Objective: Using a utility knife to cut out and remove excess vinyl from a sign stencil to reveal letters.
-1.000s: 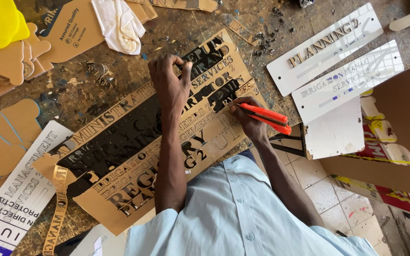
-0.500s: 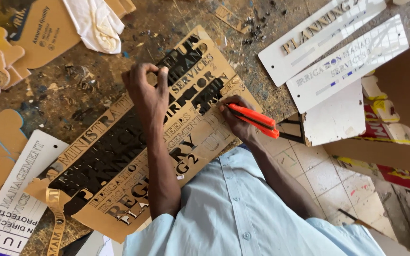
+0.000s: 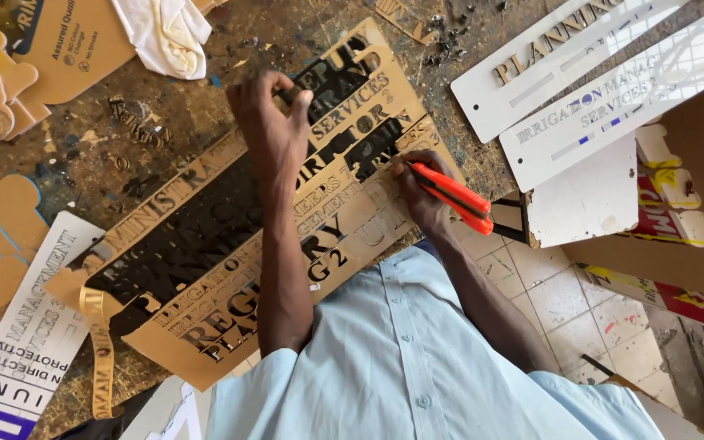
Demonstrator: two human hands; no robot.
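right hand grips the orange knife, blade at the stencil sheet. left hand pinches its far edge. many letters look cut; some beside the fingers remain.

I see a matt brown cardboard stencil, a shiny orange plastic knife (smooth), and a rough, paint-stained wooden table.

A sign-making workshop is showing itself: lettered stencil boards and cut sign panels are crowding a paint-stained workbench around the hands.
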